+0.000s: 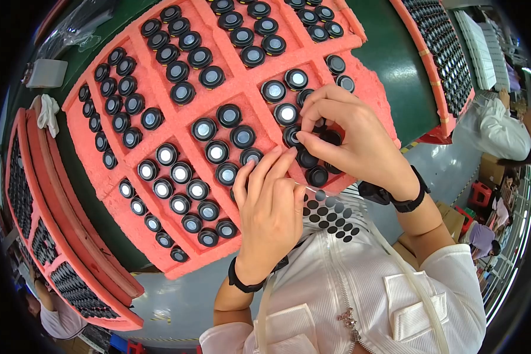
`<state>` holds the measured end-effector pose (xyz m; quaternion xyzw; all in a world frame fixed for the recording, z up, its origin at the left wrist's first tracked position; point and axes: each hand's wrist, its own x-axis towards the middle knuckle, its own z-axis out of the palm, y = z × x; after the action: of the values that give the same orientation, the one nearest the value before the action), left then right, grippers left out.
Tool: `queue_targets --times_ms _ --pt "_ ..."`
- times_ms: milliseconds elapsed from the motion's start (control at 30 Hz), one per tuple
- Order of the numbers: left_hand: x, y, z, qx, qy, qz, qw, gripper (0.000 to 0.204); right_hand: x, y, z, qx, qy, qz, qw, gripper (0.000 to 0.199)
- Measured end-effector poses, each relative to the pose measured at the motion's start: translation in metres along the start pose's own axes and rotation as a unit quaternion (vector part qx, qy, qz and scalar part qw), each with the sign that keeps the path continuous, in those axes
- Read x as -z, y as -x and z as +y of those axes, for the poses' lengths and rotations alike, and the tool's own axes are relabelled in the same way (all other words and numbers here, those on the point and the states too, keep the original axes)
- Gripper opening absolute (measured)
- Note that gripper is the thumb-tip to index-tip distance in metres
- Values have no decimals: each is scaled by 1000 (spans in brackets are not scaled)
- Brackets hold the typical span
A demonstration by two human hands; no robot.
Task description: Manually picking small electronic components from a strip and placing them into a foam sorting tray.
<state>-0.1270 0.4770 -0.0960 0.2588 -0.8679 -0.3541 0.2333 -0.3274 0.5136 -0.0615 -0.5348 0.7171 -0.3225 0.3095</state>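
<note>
My left hand [271, 206] grips a clear sheet of round black stickers [330, 216] between its fingers, at the near edge of a pink foam tray [197, 115]. My right hand [351, 130] is closed in a pinch, thumb and forefinger together over a round black part [291, 136] in the tray's right near compartment. What sits between those fingertips is hidden. Most parts around have silvery discs on top, such as one beside the hand [286, 114]. Nearer me in that compartment, several parts show all-black tops, one of them [317, 176] by the tray edge.
More pink foam trays of black parts stand at the left [71, 259] and far right [439, 53]. The tray rests on a green table [395, 71]. A white glove [47, 115] lies at the left. Another person in white [501, 130] is at the right.
</note>
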Motion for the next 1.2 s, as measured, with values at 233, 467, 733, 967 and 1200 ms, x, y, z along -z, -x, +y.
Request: queue_targets --times_ms 233,467,733,967,1200 --pt "-1 1 -2 6 0 -1 1000 11 -2 -3 4 41 53 -6 998 12" --pt "-2 -1 -2 9 8 4 1000 10 0 -4 4 50 82 -10 995 13" --pt "0 1 -4 6 27 46 999 11 26 7 -11 18 -63 -124 990 17" --pt "-1 -3 -1 -22 30 55 998 15 35 24 -25 -66 -121 -182 973 19" --pt "-3 -8 13 -2 -35 42 998 15 40 25 -19 -20 -83 -193 978 17"
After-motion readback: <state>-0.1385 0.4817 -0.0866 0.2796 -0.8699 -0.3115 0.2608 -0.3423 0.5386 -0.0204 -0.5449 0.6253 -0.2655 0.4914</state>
